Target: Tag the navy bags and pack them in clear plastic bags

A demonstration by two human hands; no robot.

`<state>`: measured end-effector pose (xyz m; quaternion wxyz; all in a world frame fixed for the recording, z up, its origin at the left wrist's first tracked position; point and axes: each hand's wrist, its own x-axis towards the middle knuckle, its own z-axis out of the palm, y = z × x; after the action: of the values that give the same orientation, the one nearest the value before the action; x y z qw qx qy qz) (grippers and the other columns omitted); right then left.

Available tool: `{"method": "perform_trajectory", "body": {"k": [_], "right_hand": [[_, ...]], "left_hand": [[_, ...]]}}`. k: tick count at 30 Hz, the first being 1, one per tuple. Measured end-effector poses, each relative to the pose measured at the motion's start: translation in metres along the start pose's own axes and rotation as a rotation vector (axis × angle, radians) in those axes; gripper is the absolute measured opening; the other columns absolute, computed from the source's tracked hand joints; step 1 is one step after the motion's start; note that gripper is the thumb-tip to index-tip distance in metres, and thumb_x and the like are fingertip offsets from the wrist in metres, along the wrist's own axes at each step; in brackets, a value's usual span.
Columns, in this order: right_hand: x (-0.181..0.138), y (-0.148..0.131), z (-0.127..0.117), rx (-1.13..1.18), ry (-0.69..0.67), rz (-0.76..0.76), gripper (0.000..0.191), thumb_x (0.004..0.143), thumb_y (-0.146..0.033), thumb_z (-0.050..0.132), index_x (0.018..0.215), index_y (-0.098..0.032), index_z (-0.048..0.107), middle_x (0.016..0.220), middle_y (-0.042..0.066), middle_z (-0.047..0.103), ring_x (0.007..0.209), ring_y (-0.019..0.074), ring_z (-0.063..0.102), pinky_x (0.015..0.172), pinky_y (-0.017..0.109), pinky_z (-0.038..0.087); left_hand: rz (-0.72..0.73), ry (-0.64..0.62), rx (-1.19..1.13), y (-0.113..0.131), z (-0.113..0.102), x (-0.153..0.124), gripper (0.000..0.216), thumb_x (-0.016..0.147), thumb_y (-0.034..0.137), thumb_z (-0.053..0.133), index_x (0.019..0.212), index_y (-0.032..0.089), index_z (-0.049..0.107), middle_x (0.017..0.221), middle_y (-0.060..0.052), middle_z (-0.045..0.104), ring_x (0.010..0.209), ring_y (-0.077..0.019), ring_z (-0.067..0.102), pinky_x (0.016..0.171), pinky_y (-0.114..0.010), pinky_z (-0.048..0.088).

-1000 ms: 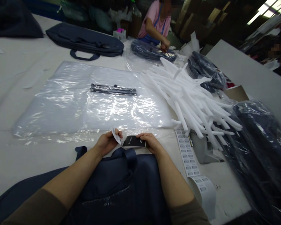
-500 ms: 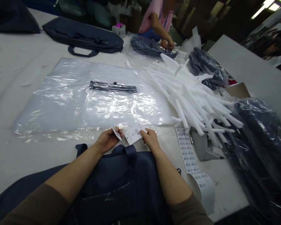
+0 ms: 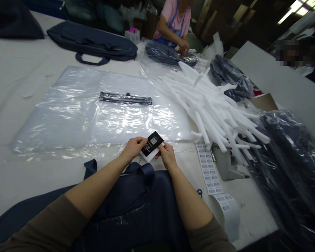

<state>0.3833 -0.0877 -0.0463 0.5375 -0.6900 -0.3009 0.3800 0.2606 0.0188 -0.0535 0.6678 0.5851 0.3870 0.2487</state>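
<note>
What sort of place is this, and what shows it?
Most likely a packing area in a bag factory or warehouse. Signs: the pile of clear plastic packaging, the strip of barcode labels and the plastic-wrapped dark bags at the right.

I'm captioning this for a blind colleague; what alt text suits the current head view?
The left hand and right hand hold a black tag and a white tag partly beneath it, with a navy bag in the foreground. Beyond lie clear plastic and white foam strips; a label strip runs at right, and a co-worker is at a wrapped bag.
</note>
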Motion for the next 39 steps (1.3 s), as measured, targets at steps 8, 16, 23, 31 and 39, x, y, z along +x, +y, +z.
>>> {"method": "perform_trajectory", "body": {"k": [8,16,23,31,39], "right_hand": [[0.007,0.014,-0.006,-0.031,0.076,0.096,0.026,0.08,-0.042,0.048,0.069,-0.02,0.055,0.046,-0.002,0.056,0.034,0.0142,0.049,0.033,0.025,0.036],[-0.007,-0.007,-0.002,-0.24,0.168,0.018,0.026,0.08,-0.032,0.05,0.056,-0.022,0.051,0.041,-0.003,0.054,0.033,0.0131,0.049,0.042,0.025,0.04],[-0.011,-0.003,-0.002,-0.171,0.115,-0.098,0.04,0.088,-0.049,0.038,0.062,-0.022,0.052,0.045,-0.002,0.054,0.045,0.0152,0.055,0.049,0.026,0.044],[0.001,0.014,0.0,-0.131,0.085,-0.131,0.027,0.08,-0.042,0.052,0.092,-0.018,0.059,0.075,0.001,0.065,0.065,0.0165,0.06,0.059,0.027,0.049],[0.008,-0.031,-0.025,-0.631,-0.292,-0.386,0.064,0.067,-0.015,0.062,0.129,-0.024,0.049,0.109,0.005,0.065,0.097,0.0218,0.059,0.086,0.036,0.046]], "left_hand": [[0.083,0.097,0.255,0.004,-0.028,-0.017,0.038,0.071,0.052,0.065,0.075,0.015,0.066,0.059,-0.002,0.058,0.057,-0.0165,0.05,0.057,-0.026,0.038],[0.411,0.278,0.553,0.027,-0.018,-0.047,0.029,0.079,0.024,0.058,0.056,0.018,0.042,0.065,-0.001,0.045,0.063,-0.0152,0.043,0.068,-0.028,0.033],[0.525,-0.112,0.626,0.018,0.02,-0.042,0.018,0.086,0.03,0.055,0.072,0.02,0.06,0.078,-0.008,0.058,0.08,-0.0233,0.055,0.078,-0.031,0.039],[0.337,-0.055,0.556,0.004,-0.003,-0.027,0.035,0.092,0.037,0.042,0.118,0.019,0.056,0.116,-0.01,0.061,0.101,-0.0234,0.059,0.092,-0.037,0.043],[0.171,-0.268,0.714,0.026,-0.013,-0.024,0.021,0.082,0.035,0.052,0.079,0.019,0.065,0.073,-0.002,0.065,0.071,-0.0201,0.06,0.066,-0.028,0.041]]}}
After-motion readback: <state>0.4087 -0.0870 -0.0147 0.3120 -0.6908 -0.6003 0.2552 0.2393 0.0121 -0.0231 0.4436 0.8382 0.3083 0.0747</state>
